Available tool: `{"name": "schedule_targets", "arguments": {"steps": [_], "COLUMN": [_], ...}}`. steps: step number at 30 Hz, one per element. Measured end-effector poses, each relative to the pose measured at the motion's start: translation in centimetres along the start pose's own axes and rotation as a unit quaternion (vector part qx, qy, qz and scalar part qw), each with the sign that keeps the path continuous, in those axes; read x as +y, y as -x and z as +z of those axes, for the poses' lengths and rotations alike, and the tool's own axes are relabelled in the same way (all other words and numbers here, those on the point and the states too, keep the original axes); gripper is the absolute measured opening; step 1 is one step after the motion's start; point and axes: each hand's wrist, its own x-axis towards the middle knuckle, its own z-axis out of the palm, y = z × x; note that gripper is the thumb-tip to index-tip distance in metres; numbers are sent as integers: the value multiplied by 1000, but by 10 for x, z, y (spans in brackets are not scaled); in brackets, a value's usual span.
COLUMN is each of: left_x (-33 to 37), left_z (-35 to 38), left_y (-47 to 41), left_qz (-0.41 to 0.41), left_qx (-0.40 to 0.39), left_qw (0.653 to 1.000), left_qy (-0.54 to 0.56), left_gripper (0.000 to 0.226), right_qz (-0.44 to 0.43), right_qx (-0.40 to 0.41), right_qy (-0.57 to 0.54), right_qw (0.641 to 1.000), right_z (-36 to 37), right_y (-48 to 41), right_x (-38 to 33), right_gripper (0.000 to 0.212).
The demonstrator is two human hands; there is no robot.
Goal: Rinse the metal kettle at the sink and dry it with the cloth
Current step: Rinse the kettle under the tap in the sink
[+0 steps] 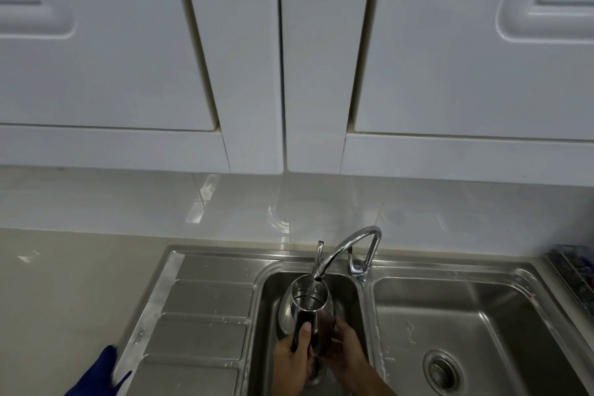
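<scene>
The left hand [294,360] is wrapped around the dark handle [302,329] of the kettle [305,304], thumb laid along its top; the right hand [345,352] is just beside it, fingers curled against the kettle's near right side, though how firmly they press I cannot tell; both hands sit low in the small left basin [348,291] of the sink; the kettle tilts with its open mouth up, directly under the tap [348,247], and a thin stream of water falls into it; the basin walls close in on every side of the kettle; to the right lies a wider basin [475,315] with a drain [442,371]; to the left the ribbed drainboard [199,312], then bare bench [70,286]; a blue cloth [103,370] rests at the bench's near edge, well apart from the hands; beyond are wall tiles [321,202] and white cupboards [283,58].
</scene>
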Motion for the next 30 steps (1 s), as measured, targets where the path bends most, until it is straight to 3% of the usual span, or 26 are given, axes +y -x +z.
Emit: {"name": "schedule_targets", "arguments": {"steps": [22,30], "left_x": [-6,-5], "left_z": [0,0], "left_y": [-3,-7], "left_qz": [-3,2], "left_qx": [-1,16], "left_qw": [1000,1000], "left_qy": [0,0], "left_gripper": [56,56], "right_qz": [0,10], "right_qx": [22,17], "right_qy": [-9,-7], "right_qw": [1000,1000], "right_z": [3,0], "right_y": [4,-1], "right_x": [-3,2], "right_gripper": [40,48]}}
